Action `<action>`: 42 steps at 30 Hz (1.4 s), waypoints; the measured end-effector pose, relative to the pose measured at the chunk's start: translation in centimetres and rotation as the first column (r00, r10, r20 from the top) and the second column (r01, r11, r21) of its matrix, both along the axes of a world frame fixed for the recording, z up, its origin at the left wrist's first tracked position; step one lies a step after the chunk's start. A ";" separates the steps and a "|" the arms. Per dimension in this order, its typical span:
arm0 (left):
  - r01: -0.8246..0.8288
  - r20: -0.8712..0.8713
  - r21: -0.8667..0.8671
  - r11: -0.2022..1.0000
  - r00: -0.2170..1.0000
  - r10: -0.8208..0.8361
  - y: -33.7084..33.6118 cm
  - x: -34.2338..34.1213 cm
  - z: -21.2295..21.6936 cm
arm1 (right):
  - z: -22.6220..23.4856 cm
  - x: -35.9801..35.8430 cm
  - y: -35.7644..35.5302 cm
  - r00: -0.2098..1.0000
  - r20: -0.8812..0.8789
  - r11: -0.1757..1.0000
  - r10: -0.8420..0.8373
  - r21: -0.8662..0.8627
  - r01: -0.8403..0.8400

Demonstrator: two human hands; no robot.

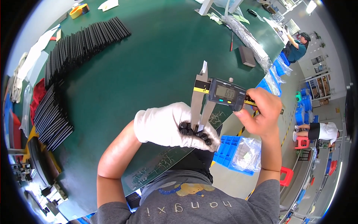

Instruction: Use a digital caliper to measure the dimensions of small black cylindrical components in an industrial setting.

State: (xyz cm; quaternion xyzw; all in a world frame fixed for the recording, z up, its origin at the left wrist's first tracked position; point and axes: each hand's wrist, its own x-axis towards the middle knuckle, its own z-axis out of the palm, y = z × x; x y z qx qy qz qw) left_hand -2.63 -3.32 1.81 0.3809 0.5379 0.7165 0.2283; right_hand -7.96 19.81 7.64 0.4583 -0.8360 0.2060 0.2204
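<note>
Right hand (261, 112), bare, clamped round the silver digital caliper (220, 93), thumb at its slider. Left hand (169, 125), white-gloved, closed on a cluster of small black round parts (194, 131) near the tabletop's (149, 67) near edge, caliper jaws pinching one. Measuring underway, several left. Further left, rows of flat black plates (84, 39)

One digital caliper (220, 95), two hands, one white glove (164, 125), two red stools at four o'clock, one tape roll (78, 10) at eleven o'clock.
</note>
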 end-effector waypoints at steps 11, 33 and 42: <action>-0.041 0.020 -0.046 0.998 0.999 0.042 0.2 0.3 0.1 | -0.3 -0.5 0.1 0.997 -0.077 1.000 0.012 0.011 -0.011; 0.309 -0.003 -0.032 0.951 0.951 -0.309 0.1 -1.9 -0.7 | 0.6 -2.6 -1.1 0.984 -0.046 0.983 0.175 0.064 -0.172; 0.350 -0.018 -0.014 0.937 0.936 -0.351 0.3 -2.1 -0.5 | 0.8 -3.4 -1.5 0.977 -0.094 0.979 0.191 0.088 -0.183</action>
